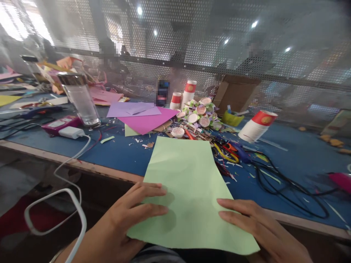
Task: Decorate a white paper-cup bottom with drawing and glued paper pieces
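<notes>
A light green sheet of paper (pixel 189 182) lies partly on the blue table and overhangs its front edge toward me. My left hand (pixel 128 215) grips its left side, with fingers spread on top and the thumb underneath. On the right side, my right hand (pixel 255 226) holds the sheet with two fingertips on top; its thumb is hidden below. The paper is slightly creased and has no marks that I can make out. Just beyond its far edge lies a round white paper piece (pixel 177 132) among scraps.
Purple paper (pixel 134 109) and magenta paper (pixel 148 122) lie behind. A glass bottle (pixel 82 100) stands left, near a charger (pixel 71 132) with a white cable. Stacked paper cups (pixel 253 129), a pile of decorated discs (pixel 201 113), scissors (pixel 226 153) and black cables (pixel 287 190) occupy the right.
</notes>
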A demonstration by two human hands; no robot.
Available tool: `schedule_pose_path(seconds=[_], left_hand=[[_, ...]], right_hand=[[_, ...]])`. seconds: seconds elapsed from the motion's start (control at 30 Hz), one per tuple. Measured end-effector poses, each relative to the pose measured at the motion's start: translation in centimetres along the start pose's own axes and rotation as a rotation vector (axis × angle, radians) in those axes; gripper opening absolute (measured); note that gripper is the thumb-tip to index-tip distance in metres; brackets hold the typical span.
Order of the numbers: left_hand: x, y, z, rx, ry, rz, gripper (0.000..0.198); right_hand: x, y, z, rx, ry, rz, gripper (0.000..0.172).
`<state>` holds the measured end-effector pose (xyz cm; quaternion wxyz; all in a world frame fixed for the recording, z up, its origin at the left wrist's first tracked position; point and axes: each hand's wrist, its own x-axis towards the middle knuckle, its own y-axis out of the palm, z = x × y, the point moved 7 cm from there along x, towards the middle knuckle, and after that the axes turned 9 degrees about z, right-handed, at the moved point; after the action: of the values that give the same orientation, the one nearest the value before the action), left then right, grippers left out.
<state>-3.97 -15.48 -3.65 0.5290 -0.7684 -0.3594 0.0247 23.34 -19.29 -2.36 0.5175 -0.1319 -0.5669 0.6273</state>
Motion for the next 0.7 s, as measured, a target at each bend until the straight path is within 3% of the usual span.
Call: schedule_pose_path(seconds=[0.1, 0.27, 0.43, 0.53, 0.6, 0.7], left_hand=[[1.7, -1.1, 0.6, 0.016, 0.044, 0.029, 0.065], [4.8, -3.2, 2.7, 0.093, 0.001, 0.087, 0.057], [5.1, -3.9, 2.5, 0.079, -0.021, 0.278, 0.048], [5.3, -6.3, 2.8, 0.133, -0.063, 0.311, 0.042], [6.8, -8.2, 4.3, 0.163, -0.150, 0.305, 0.045], [11.7, -9.3, 7.0, 0.249, -0.162, 0.292, 0.041]], right_hand=[[1.8, -0.2, -0.2, -0.054, -0.074, 0.030, 0.058], [4.2, -0.6, -0.9, -0.083, -0.094, -0.047, 0.032], [3.9, -0.6, -1.2, -0.120, -0.091, -0.041, 0.035], [3.0, -0.7, -1.2, -0.108, -0.098, -0.036, 0.035], [2.6, -0.8, -1.2, -0.101, -0.103, -0.041, 0.034], [2.4, -0.7, -1.1, -0.113, -0.097, -0.048, 0.032]])
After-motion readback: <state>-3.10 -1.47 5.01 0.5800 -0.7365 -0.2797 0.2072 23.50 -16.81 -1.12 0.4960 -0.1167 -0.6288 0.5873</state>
